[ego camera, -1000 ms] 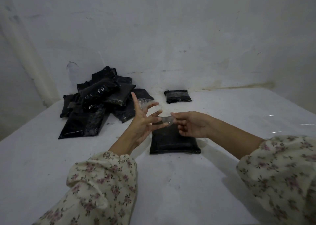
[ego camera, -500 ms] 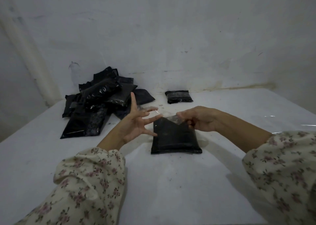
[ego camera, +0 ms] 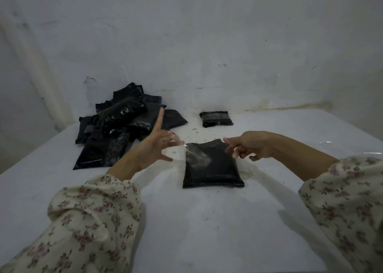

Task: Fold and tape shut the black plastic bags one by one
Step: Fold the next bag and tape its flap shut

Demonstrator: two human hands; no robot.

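Observation:
A folded black plastic bag [ego camera: 215, 171] lies flat on the white table [ego camera: 207, 231] between my hands. A strip of clear tape [ego camera: 196, 155] stretches over the bag's far-left corner, from one hand to the other. My left hand [ego camera: 153, 148] hovers left of the bag with its fingers spread and the index finger pointing up. Its blurred fingertips touch the tape's left end, with the thumb held apart. My right hand [ego camera: 248, 146] is over the bag's far-right corner, its fingers curled, pinching the tape's other end.
A loose pile of black bags [ego camera: 122, 125] sits at the back left by the wall. One small taped bag [ego camera: 216, 118] lies alone at the back centre. Shiny clear streaks [ego camera: 373, 153] glint at the table's right edge.
Both hands have come down and spread apart, stretching the tape wider. The strip now lies low over the bag's far edge; my left hand has shifted left.

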